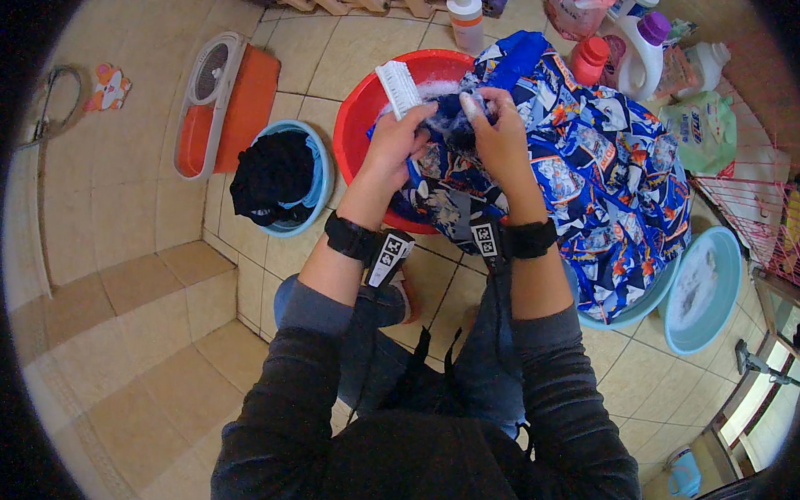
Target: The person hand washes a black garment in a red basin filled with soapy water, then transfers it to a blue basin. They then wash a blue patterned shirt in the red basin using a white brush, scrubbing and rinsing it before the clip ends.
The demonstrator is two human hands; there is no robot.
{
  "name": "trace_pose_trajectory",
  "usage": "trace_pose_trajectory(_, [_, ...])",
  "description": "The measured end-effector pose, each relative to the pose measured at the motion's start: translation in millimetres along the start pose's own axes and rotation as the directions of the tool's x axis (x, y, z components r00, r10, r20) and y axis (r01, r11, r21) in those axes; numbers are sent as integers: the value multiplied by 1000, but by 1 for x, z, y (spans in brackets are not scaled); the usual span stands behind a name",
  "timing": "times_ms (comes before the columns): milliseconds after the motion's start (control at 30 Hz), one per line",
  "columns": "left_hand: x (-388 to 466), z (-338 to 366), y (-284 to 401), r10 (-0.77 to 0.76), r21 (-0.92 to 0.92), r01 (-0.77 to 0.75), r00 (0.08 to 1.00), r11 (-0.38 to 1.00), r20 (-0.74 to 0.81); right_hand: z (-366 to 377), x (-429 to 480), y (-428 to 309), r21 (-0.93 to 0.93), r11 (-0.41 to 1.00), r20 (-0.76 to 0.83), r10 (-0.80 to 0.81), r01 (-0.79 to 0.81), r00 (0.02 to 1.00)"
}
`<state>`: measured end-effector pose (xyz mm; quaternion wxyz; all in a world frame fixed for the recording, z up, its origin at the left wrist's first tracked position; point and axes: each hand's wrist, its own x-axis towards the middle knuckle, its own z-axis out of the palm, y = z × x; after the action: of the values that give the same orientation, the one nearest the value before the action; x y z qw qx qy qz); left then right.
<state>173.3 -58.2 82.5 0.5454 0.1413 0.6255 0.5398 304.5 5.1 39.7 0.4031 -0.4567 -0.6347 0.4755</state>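
My left hand (394,141) grips the end of a white scrubbing brush (399,90) over the red basin (353,123). My right hand (500,131) pinches a soapy dark part of a large blue patterned fabric (591,157), its thumb wet with foam. Dark wet cloth (447,119) lies between the two hands; whether the left fingers hold it too is partly hidden. Foam shows at the far side of the red basin. The patterned fabric spreads from that basin across to the right into a light blue basin (659,302).
At left, a small blue basin (328,175) holds dark clothes beside an orange bin (250,106). Another blue basin (734,288) with suds stands at right. A pump bottle (465,24) and a purple-capped detergent bottle (641,60) stand at the back. A pink wire rack (782,190) lines the right.
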Motion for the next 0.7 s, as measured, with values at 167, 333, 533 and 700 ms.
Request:
trace_pose_trajectory(167, [4,-6,-2,-76,-296,148,967,943,243,-9,7,11,-60,989,-6,-133,132,991])
trace_pose_trajectory(333, [-1,4,4,-105,-86,129,965,988,241,-11,5,8,218,976,-18,-7,11,1000])
trace_pose_trajectory(533, [-12,15,22,207,371,-175,977,912,-49,2,5,7,-277,959,-258,-12,-63,966])
trace_pose_trajectory(700, [-27,14,-2,509,760,-454,840,466,189,26,-7,-4,-192,981,-266,-23,-30,964])
